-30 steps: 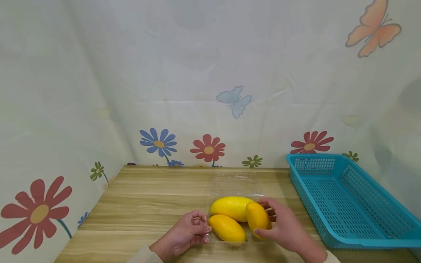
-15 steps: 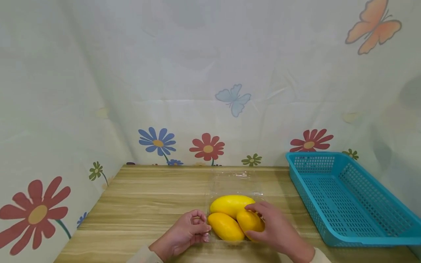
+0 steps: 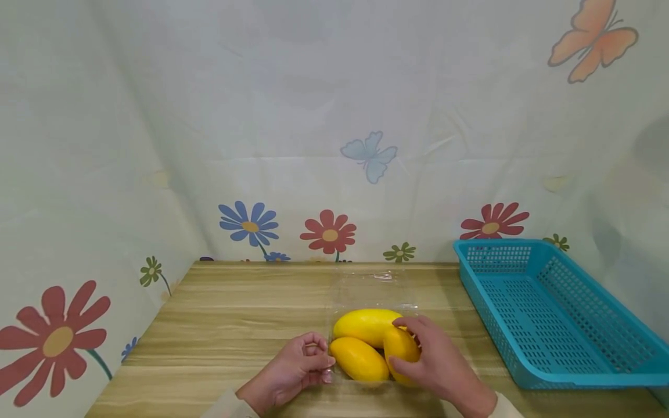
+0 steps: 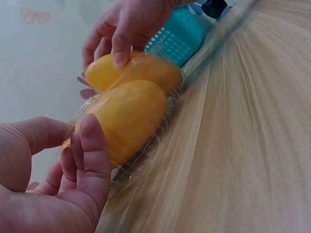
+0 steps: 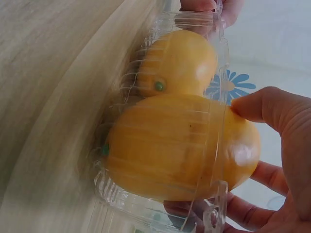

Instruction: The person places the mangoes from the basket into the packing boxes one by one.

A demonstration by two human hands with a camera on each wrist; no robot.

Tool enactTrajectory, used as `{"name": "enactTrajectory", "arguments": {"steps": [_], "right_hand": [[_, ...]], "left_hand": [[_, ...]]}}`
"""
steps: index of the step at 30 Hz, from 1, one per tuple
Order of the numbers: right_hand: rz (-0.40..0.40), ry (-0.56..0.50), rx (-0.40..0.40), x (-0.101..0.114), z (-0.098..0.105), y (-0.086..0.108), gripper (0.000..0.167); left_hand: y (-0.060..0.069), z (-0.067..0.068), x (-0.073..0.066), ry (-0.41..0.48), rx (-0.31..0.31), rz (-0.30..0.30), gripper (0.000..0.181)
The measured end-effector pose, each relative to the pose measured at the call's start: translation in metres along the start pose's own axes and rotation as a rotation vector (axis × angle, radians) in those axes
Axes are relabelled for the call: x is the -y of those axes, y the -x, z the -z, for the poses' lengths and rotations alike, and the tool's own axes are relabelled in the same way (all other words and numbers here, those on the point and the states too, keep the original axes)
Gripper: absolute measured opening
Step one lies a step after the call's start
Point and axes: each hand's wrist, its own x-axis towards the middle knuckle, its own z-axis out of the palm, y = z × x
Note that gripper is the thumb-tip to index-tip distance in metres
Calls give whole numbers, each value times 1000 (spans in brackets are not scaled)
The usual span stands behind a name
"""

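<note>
Three yellow mangoes sit in a clear plastic clamshell box (image 3: 373,288), its lid folded back away from me. One mango (image 3: 366,325) lies crosswise at the back, and a second mango (image 3: 358,360) lies at the front left. My right hand (image 3: 439,363) grips the third mango (image 3: 401,353) at the front right, thumb and fingers on either side. In the right wrist view this mango (image 5: 170,145) is partly inside the box wall, its top above the rim. My left hand (image 3: 299,367) pinches the box's left rim between thumb and fingers, beside the front left mango (image 4: 129,116).
A blue-green perforated plastic basket (image 3: 543,325) stands on the right of the wood-grain table (image 3: 251,307). Behind the table hangs a pale cloth (image 3: 292,116) printed with flowers and butterflies.
My right hand has brought its mango left and down into the box against the other mangoes, then turned it slightly. My left hand has kept its place on the rim.
</note>
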Motion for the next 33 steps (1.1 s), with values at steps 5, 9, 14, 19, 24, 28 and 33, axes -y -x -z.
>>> {"name": "enactTrajectory", "arguments": {"steps": [5, 9, 14, 19, 24, 28, 33], "right_hand": [[-9, 43, -37, 0, 1, 2, 54], [-12, 91, -57, 0, 1, 4, 56], [-16, 112, -67, -1, 1, 5, 57], [-42, 129, -72, 0, 2, 6, 56], [-56, 146, -94, 1, 3, 6, 57], [-62, 157, -103, 2, 3, 7, 56], [-59, 240, -151, -2, 4, 8, 58]], "left_hand": [[0, 0, 1, 10, -5, -4, 24], [0, 0, 1, 15, -8, -9, 24], [1, 0, 1, 18, -5, -9, 24], [1, -1, 1, 22, 1, -10, 24], [0, 0, 1, 27, 6, -12, 24], [0, 0, 2, 29, 8, -9, 24], [0, 0, 3, 28, 4, -9, 24]]}}
